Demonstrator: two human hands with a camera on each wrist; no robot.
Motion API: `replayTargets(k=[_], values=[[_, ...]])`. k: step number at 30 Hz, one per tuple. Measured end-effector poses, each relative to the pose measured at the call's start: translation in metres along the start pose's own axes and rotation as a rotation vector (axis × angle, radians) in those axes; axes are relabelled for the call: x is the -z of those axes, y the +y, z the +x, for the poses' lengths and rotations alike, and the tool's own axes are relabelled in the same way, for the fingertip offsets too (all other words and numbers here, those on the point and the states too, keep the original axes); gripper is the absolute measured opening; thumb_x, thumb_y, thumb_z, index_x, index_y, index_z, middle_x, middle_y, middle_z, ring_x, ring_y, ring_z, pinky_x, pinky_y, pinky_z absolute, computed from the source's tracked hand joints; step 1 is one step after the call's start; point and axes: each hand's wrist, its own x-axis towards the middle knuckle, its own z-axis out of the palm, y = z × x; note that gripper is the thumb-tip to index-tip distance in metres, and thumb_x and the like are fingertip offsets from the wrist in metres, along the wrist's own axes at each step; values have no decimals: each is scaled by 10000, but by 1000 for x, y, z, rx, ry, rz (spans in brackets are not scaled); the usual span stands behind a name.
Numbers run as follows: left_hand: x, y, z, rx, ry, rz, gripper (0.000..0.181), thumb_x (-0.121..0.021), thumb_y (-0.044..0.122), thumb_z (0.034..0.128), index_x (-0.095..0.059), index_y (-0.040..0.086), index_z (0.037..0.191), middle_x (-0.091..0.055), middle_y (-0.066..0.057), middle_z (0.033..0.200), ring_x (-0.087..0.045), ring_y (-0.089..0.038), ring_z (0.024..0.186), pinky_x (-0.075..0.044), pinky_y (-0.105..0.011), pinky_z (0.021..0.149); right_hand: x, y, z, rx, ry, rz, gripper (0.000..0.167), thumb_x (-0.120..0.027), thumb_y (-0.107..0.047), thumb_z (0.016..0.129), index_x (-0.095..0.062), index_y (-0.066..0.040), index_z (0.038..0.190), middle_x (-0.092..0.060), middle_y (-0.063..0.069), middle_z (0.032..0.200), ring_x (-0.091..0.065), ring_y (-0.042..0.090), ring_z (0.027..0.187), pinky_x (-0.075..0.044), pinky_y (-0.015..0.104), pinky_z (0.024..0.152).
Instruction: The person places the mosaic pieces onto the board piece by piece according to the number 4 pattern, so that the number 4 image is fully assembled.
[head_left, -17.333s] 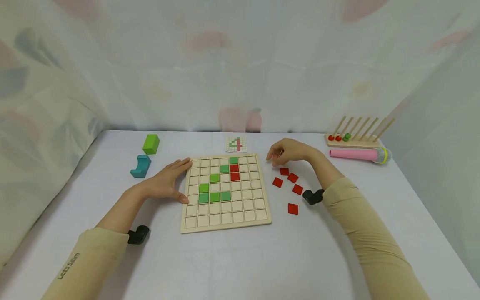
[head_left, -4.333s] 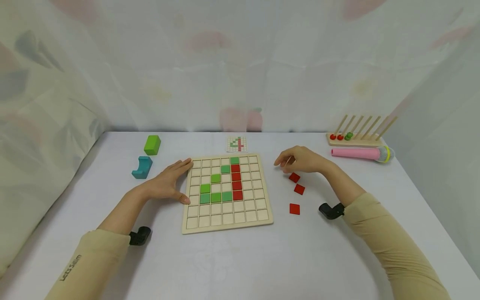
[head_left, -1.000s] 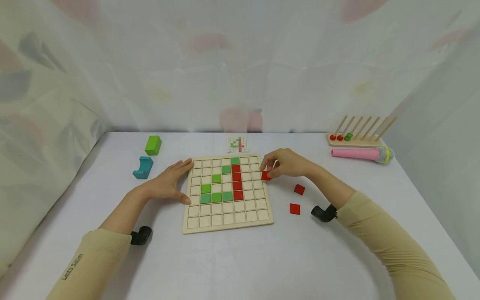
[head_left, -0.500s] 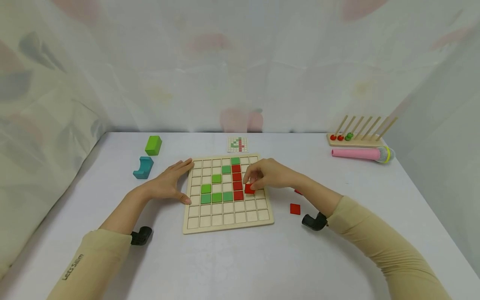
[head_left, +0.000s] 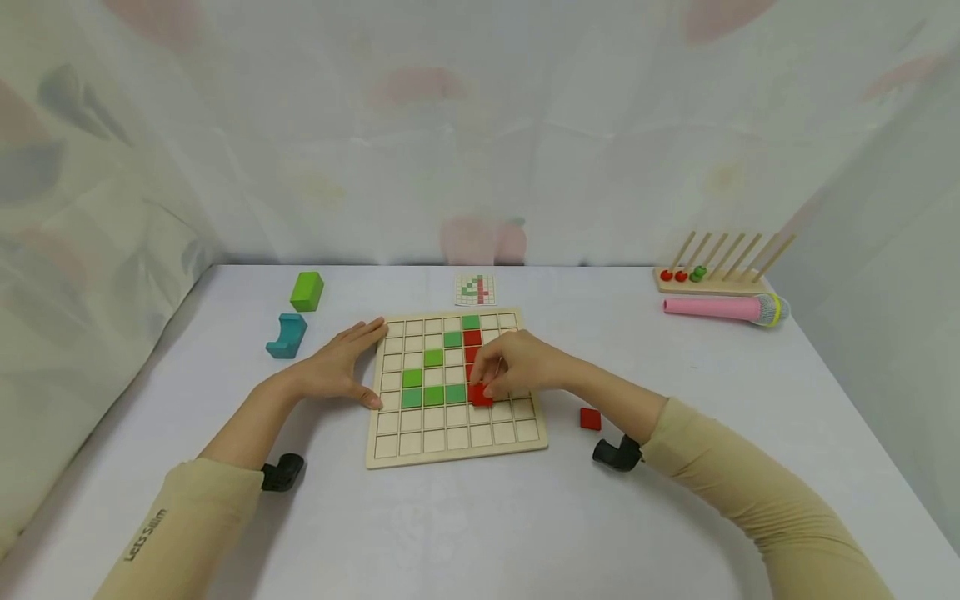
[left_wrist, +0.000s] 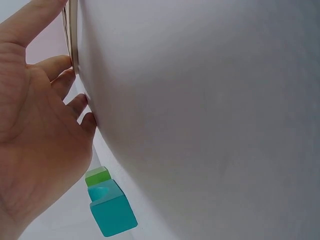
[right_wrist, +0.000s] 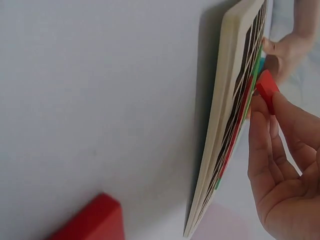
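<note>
My right hand [head_left: 525, 365] pinches a red square tile [head_left: 481, 395] between thumb and fingers, over the lower end of the red column on a wooden grid board [head_left: 457, 448]. The right wrist view shows this tile [right_wrist: 267, 90] tilted and lifted off the board. Part of the red column is hidden behind my fingers. Green tiles [head_left: 433, 396] sit in several cells to its left. My left hand [head_left: 330, 367] rests spread at the board's left edge, thumb and fingertips touching it. One loose red tile [head_left: 590, 418] lies right of the board, under my right forearm.
Behind the board lies a small pattern card [head_left: 475, 290]. A green block [head_left: 307, 292] and a teal curved block [head_left: 287, 336] stand at left. At far right are a peg rack [head_left: 712, 282] with red and green beads and a pink toy microphone [head_left: 716, 307].
My right hand has carried the red tile leftward and nearer from the board's right edge to the red column. Its forearm now covers another loose tile. My left hand stays put.
</note>
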Motion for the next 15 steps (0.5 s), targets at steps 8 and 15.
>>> replayTargets(k=[8, 15], values=[[0, 0, 0, 3, 0, -6, 1271, -899, 456, 628, -175, 6, 1572, -92, -182, 1676, -30, -487, 1530, -84, -690, 1205, -9, -3, 0, -2, -9, -30, 137, -750, -63, 834, -746, -165, 925, -693, -28, 825, -613, 73, 782, -535, 200, 724], [0, 0, 0, 2, 0, -9, 1268, -897, 459, 630, -176, 13, 1573, -91, -175, 1678, -30, -482, 1531, -87, -688, 1206, -13, -8, -2, 3, -14, -43, 128, -748, -48, 825, -739, -147, 904, -684, -46, 781, -590, 56, 748, -515, 180, 714]])
